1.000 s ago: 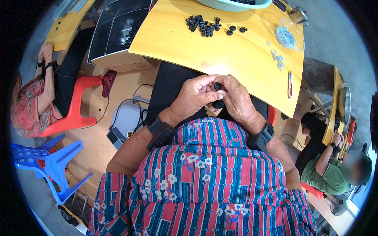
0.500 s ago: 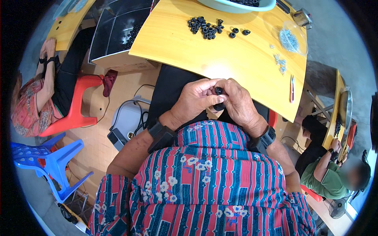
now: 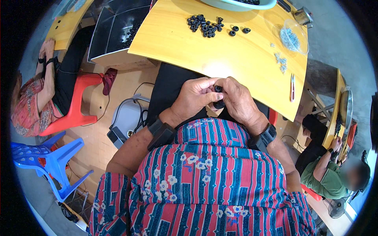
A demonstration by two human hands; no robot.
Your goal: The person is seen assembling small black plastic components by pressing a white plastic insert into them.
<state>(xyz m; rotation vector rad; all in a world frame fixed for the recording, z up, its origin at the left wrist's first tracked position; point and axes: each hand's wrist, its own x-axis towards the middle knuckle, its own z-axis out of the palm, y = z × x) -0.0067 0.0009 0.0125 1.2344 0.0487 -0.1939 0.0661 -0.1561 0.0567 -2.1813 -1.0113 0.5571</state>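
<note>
At the near edge of the table, above my lap, both hands are closed together round a small black ribbed-looking plastic part (image 3: 218, 89). My left hand (image 3: 191, 97) pinches it, with the thumb lying across its side. From the other side my right hand (image 3: 240, 101) grips it with bent fingers. Its lower end shows below the left thumb; the rest is covered by fingers. Farther off lies a heap of similar black parts (image 3: 204, 26), with a few loose ones (image 3: 232, 33) to its right.
A pale blue basin (image 3: 220, 5) of black parts stands at the far edge. On the right are a clear bowl (image 3: 304, 46) of small shiny pieces, loose shiny pieces (image 3: 280, 61), snips (image 3: 292, 88) and a metal cup (image 3: 302, 16). Left of the table sits an open box (image 3: 118, 61).
My left thumb has slid slightly up the black part. Both hands stay together in nearly the same place.
</note>
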